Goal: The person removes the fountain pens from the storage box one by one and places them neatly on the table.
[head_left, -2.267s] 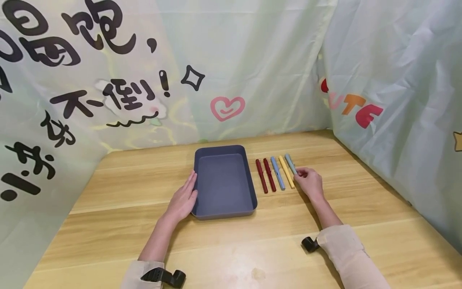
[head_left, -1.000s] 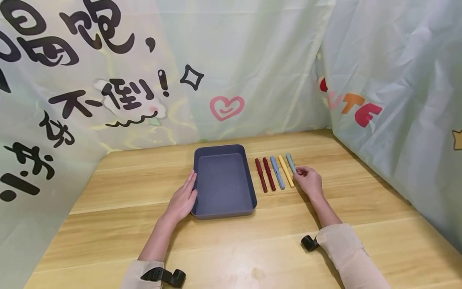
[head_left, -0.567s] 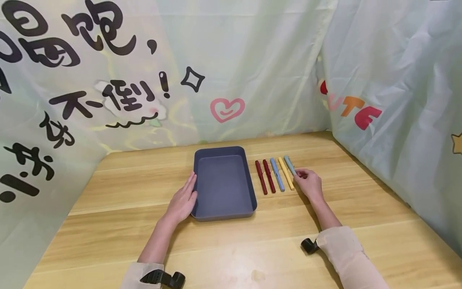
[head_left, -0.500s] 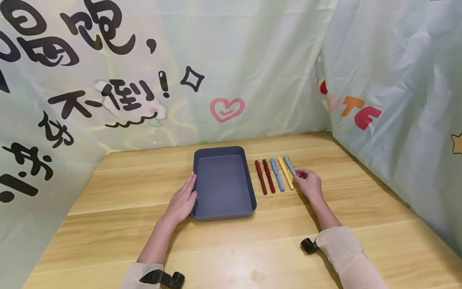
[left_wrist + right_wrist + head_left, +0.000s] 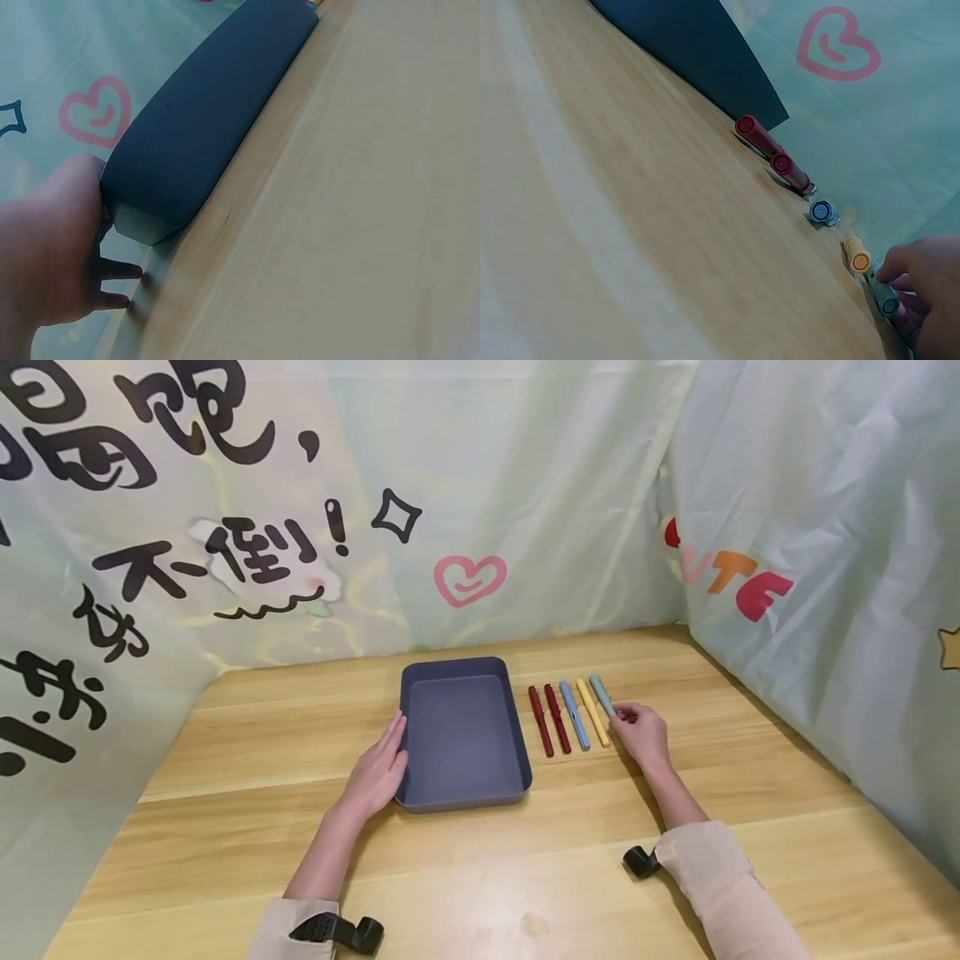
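Observation:
My left hand [image 5: 375, 771] rests with straight fingers against the left wall of a dark blue-grey rectangular tray [image 5: 461, 743]. In the left wrist view the thumb lies against the outside of the tray [image 5: 202, 112]. To the tray's right, my right hand [image 5: 642, 733] pinches a grey-green pen [image 5: 601, 692] between thumb and fingers, covering its near end in the head view. The right wrist view shows that near end of the grey-green pen [image 5: 886, 298] in the grip. Left of it lie a yellow pen [image 5: 592, 712], a light blue pen [image 5: 574, 716] and two dark red pens [image 5: 541, 720].
Everything stands on a wooden table [image 5: 247, 827]. Printed fabric curtains [image 5: 570, 493] enclose its back and sides. A black wrist camera [image 5: 641, 862] sits at the right sleeve, another black camera [image 5: 366, 935] at the left.
The head view has shifted slightly. Both hands keep their places, the left at the tray and the right on the grey-green pen, which shows no clear movement.

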`<action>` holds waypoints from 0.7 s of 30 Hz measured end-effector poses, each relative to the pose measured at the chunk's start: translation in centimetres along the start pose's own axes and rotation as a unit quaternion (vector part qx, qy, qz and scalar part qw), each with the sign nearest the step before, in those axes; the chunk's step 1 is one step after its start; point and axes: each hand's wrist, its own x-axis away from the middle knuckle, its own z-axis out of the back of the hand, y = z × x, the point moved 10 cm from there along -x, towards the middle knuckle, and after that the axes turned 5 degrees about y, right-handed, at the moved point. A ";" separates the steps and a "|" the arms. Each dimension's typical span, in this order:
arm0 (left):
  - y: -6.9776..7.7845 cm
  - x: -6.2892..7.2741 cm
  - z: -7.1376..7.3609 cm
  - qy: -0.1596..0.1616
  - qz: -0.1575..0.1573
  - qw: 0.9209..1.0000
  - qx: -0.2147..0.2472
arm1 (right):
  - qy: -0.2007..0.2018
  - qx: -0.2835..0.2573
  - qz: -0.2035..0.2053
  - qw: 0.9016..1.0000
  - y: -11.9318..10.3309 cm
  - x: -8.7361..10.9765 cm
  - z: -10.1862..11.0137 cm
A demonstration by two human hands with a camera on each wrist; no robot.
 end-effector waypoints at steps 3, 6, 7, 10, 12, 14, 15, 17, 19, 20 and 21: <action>0.0 0.0 -0.1 -0.003 -0.001 1.000 -0.004 | 0.000 0.001 -0.001 1.000 0.1 0.0 0.0; 0.0 0.1 -0.2 -0.005 0.001 1.000 -0.002 | -0.001 0.002 -0.003 1.000 0.2 0.1 -0.1; -0.1 0.1 -0.1 -0.005 0.003 1.000 -0.001 | -0.001 0.001 -0.004 1.000 0.2 0.1 -0.1; -0.1 0.1 0.0 0.000 0.004 1.000 0.000 | 0.000 0.000 -0.005 1.000 0.1 0.1 0.0; -0.1 0.0 0.1 0.003 0.003 1.000 0.001 | 0.003 -0.002 -0.004 1.000 -0.1 0.0 0.0; -0.1 0.1 0.1 0.002 0.003 1.000 0.000 | 0.004 -0.003 -0.003 1.000 -0.2 0.0 0.0; -0.1 0.1 0.1 0.002 0.004 1.000 -0.001 | 0.004 -0.004 -0.003 1.000 -0.3 0.0 0.0; -0.2 0.1 0.0 0.001 0.007 1.000 -0.001 | 0.004 -0.010 -0.005 1.000 -0.4 0.1 0.1; -0.2 0.1 0.0 0.001 0.006 1.000 -0.001 | 0.008 -0.014 -0.010 1.000 -0.4 0.2 0.3; -0.1 0.1 0.0 0.002 0.004 1.000 0.001 | 0.010 -0.017 -0.016 1.000 -0.2 0.2 0.4; -0.1 0.1 0.0 0.003 0.002 1.000 0.003 | 0.012 -0.019 -0.022 1.000 -0.1 0.3 0.5</action>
